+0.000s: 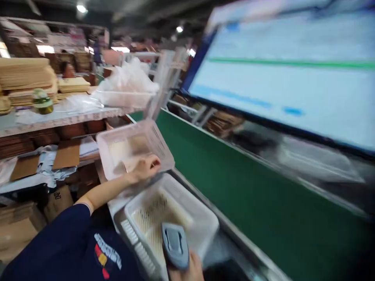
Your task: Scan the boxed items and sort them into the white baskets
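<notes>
Left hand: the left hand [144,167] is being stretched forward from a dark blue sleeve [63,242], its grip clenched on the near edge of a clear plastic bin [134,148].
Clear plastic bin: it is being held tilted in the air, above and just behind the white basket [171,218], beside the green conveyor belt [252,191]; its contents are blurred and cannot be told.
Right hand: the right hand [187,269] is being seen only partly at the bottom edge, its grip wrapped around the handle of a grey handheld scanner [175,246].
Handheld scanner: it is being held upright over the near part of the white basket.
White basket: it is lying on the tabletop [222,246] next to the belt, with slotted walls and floor.
Monitor: a large screen [293,74] is being shown lit above the belt, blurred.
Shelf: stacked flat cardboard [26,78], a green-lidded jar [43,102] and clear bags [129,82] are being kept on a shelf [55,119] to the left.
Background: another person [68,70] is being seen far behind the shelf.
</notes>
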`<action>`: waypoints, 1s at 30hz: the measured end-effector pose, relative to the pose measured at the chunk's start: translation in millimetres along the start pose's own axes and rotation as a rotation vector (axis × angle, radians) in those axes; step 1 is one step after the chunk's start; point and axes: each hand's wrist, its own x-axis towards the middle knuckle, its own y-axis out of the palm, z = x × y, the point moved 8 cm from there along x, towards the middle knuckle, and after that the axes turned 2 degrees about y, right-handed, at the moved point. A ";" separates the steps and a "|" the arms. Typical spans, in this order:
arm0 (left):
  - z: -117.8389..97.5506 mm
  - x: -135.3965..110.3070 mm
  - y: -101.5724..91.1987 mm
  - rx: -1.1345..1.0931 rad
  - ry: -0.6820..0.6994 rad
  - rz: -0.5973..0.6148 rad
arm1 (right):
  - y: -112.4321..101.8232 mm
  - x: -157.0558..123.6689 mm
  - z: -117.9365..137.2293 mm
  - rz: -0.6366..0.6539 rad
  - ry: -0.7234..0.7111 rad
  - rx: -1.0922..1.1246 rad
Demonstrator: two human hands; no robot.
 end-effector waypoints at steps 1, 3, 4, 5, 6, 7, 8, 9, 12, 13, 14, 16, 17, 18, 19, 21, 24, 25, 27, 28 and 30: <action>2.3 -10.6 15.8 -0.033 -0.008 0.051 | 3.4 -28.4 -5.5 -0.048 0.141 0.005; 15.0 -26.5 49.6 -0.080 -0.054 0.157 | 12.0 -63.0 -7.8 -0.062 0.388 -0.014; 24.0 -33.2 67.7 -0.086 -0.092 0.212 | 16.5 -70.5 -8.6 -0.021 0.484 -0.034; 32.9 -40.2 85.5 -0.082 -0.131 0.267 | 20.5 -74.8 -10.2 0.039 0.560 -0.053; 40.5 -47.8 101.3 -0.066 -0.166 0.314 | 21.5 -78.6 -12.9 0.075 0.625 -0.066; 45.6 -55.5 113.6 -0.038 -0.188 0.351 | 21.6 -83.7 -16.1 0.097 0.678 -0.067; 48.0 -62.9 121.7 -0.003 -0.193 0.375 | 21.5 -91.3 -19.5 0.100 0.720 -0.061; 47.6 -69.1 125.4 0.027 -0.184 0.389 | 22.6 -101.3 -22.7 0.101 0.747 -0.049; 31.3 -72.9 109.0 0.195 -0.007 0.331 | 36.3 -143.2 -37.0 0.089 0.778 0.005; 24.7 -68.9 95.4 0.297 0.069 0.271 | 43.9 -158.5 -44.1 0.085 0.786 0.031; 20.0 -62.5 78.6 0.416 0.125 0.192 | 51.4 -172.8 -51.9 0.070 0.796 0.063; 20.2 -44.6 39.7 0.641 0.132 0.033 | 63.1 -195.5 -67.6 0.003 0.826 0.135; 26.3 -34.3 19.6 0.702 0.073 -0.017 | 66.7 -202.8 -74.1 -0.042 0.842 0.174; 34.2 -24.3 0.5 0.723 0.003 -0.042 | 68.6 -206.8 -79.0 -0.085 0.852 0.217; 41.5 -15.3 -17.2 0.713 -0.055 -0.055 | 68.3 -206.7 -82.1 -0.129 0.849 0.260; 47.6 -1.4 -48.1 0.621 -0.092 -0.081 | 61.9 -195.7 -84.0 -0.187 0.823 0.338; 30.7 7.1 -80.8 0.397 0.033 -0.173 | 30.9 -155.0 -77.5 -0.257 0.717 0.400; 21.4 7.3 -85.7 0.317 0.087 -0.195 | 15.6 -136.4 -71.9 -0.270 0.659 0.409; 3.2 6.1 -84.4 0.172 0.177 -0.208 | -19.8 -96.5 -55.2 -0.282 0.525 0.409; -4.6 5.4 -78.2 0.109 0.207 -0.198 | -38.4 -76.9 -44.5 -0.281 0.460 0.401; -15.9 4.5 -56.3 0.006 0.230 -0.145 | -72.7 -42.2 -21.6 -0.266 0.354 0.381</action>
